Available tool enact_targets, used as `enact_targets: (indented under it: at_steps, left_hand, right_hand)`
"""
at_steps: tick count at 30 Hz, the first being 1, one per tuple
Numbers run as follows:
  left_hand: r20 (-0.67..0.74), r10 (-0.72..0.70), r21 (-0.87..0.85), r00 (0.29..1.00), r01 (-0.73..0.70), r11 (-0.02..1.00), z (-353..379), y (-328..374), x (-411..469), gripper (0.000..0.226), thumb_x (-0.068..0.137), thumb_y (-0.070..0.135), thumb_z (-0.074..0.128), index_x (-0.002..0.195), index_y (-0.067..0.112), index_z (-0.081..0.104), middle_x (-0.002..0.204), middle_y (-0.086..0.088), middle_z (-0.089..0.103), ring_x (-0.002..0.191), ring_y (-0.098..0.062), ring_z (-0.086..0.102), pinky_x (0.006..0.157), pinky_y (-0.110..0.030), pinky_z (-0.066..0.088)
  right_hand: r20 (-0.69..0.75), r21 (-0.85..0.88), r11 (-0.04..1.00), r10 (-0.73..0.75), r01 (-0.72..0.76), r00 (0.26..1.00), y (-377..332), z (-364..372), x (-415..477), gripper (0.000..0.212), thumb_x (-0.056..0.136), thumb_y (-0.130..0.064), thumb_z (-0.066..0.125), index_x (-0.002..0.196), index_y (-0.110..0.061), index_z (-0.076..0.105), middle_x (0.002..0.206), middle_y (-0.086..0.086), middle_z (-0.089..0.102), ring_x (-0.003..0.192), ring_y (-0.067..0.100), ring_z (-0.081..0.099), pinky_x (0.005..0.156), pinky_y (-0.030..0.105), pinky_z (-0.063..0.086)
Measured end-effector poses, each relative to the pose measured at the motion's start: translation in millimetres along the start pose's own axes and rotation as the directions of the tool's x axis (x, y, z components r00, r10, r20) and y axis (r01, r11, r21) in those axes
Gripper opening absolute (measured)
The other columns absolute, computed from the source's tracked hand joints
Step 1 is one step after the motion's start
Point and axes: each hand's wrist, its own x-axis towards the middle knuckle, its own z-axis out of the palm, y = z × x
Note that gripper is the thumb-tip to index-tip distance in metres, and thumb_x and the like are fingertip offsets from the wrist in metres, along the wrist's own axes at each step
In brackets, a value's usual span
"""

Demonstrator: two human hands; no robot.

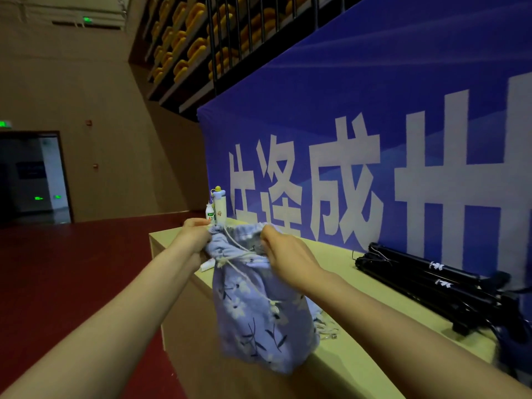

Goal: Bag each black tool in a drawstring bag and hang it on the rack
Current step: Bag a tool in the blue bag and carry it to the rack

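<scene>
Pinching the gathered mouth of the bag, left hand and right hand hold it above the table edge, fingers curled on cloth; an uneven pull could jam the cord or let the bag slip free.

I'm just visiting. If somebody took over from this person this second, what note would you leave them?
Left hand: grips one side of the mouth of the lilac flower-print cloth drawstring bag.
Right hand: grips the other side.
The bag hangs between them over the beige table's edge.
The black folded rod-shaped tools lie on the table to the right.
Done: cannot tell whether a tool is inside the bag.
Left: pull the cream cord shut, hang the bag (no rack in view), then bag the remaining tools.
</scene>
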Motion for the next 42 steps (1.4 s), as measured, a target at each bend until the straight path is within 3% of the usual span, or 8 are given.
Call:
enact_targets:
  at_steps: [4,8,14,19,26,33,37,42]
  left_hand:
    - [0.135,-0.140,-0.077,0.981,0.151,0.985,7.1,1.3,-10.1,0.018,0.083,0.005,0.034,0.068,0.004,0.044,0.062,-0.014,0.052,0.050,-0.026,0.050,0.049,-0.022,0.044]
    - [0.316,-0.040,0.190,0.948,-0.022,0.982,10.4,-7.3,-8.6,0.033,0.079,0.025,0.067,0.100,-0.001,0.066,0.099,-0.021,0.070,0.085,-0.033,0.068,0.075,-0.036,0.057]
    - [0.116,0.188,0.566,0.975,-0.221,0.794,3.7,-14.2,3.0,0.016,0.086,0.021,0.063,0.079,0.006,0.066,0.081,-0.013,0.067,0.077,-0.029,0.062,0.072,-0.033,0.047]
    - [0.112,-0.155,0.363,0.981,0.105,0.926,0.6,-5.3,-0.7,0.032,0.095,-0.002,0.043,0.064,0.005,0.047,0.050,-0.011,0.054,0.041,-0.019,0.053,0.039,-0.022,0.043]
    - [0.276,-0.349,0.050,0.895,0.350,0.936,8.3,6.3,15.3,0.015,0.088,0.019,0.045,0.093,0.009,0.055,0.090,-0.016,0.054,0.086,-0.030,0.055,0.071,-0.039,0.054]
    - [0.326,-0.192,-0.039,0.926,0.216,0.976,39.1,20.1,21.3,0.032,0.096,0.027,0.045,0.072,0.009,0.056,0.055,-0.010,0.064,0.054,-0.024,0.063,0.055,-0.040,0.060]
    - [0.193,-0.121,-0.088,0.974,0.140,0.986,51.6,10.8,33.4,0.021,0.095,0.028,0.050,0.081,0.013,0.054,0.092,-0.017,0.062,0.088,-0.033,0.060,0.092,-0.052,0.049]
    - [-0.134,0.187,-0.146,0.973,-0.206,0.968,78.8,-3.6,26.9,0.025,0.091,0.026,0.055,0.087,0.004,0.066,0.091,-0.017,0.065,0.086,-0.021,0.055,0.080,-0.034,0.044]
  right_hand:
    - [-0.045,0.137,0.991,0.014,-0.007,0.999,-0.6,0.0,0.0,0.020,0.101,-0.020,0.034,0.105,-0.003,0.044,0.090,0.021,0.057,0.068,0.030,0.043,0.060,0.037,0.034]
    - [-0.047,0.130,0.991,0.034,-0.028,0.998,2.0,3.9,0.1,0.017,0.100,-0.019,0.036,0.101,-0.004,0.045,0.088,0.020,0.058,0.067,0.030,0.044,0.060,0.038,0.036]
    - [0.046,-0.107,0.994,-0.010,0.015,0.999,2.7,0.2,-4.4,0.022,0.078,0.011,0.043,0.085,-0.009,0.040,0.068,0.004,0.032,0.067,0.029,0.037,0.047,0.033,0.015]
    - [0.031,-0.204,0.978,0.045,-0.038,0.999,1.2,6.9,-2.3,0.015,0.079,0.001,0.052,0.080,-0.013,0.051,0.079,0.008,0.051,0.069,0.032,0.044,0.046,0.030,0.022]
    - [-0.035,-0.032,0.999,-0.010,0.009,0.999,-4.2,10.6,7.0,0.024,0.093,-0.026,0.052,0.089,-0.010,0.070,0.100,0.010,0.067,0.087,0.033,0.060,0.063,0.035,0.043]
    - [-0.309,0.521,0.847,0.304,-0.107,0.901,25.6,-15.8,-8.9,0.022,0.097,-0.023,0.045,0.101,-0.011,0.063,0.097,0.007,0.068,0.087,0.023,0.061,0.072,0.036,0.048]
    - [-0.307,0.283,0.863,0.496,-0.419,0.812,102.8,-18.0,-28.9,0.022,0.096,-0.028,0.047,0.107,-0.012,0.058,0.110,0.005,0.062,0.100,0.024,0.058,0.082,0.035,0.046]
    - [-0.110,-0.101,0.668,0.729,-0.737,0.676,186.8,-9.0,-69.5,0.037,0.093,-0.045,0.047,0.112,-0.014,0.053,0.115,0.006,0.060,0.106,0.027,0.057,0.087,0.041,0.042]
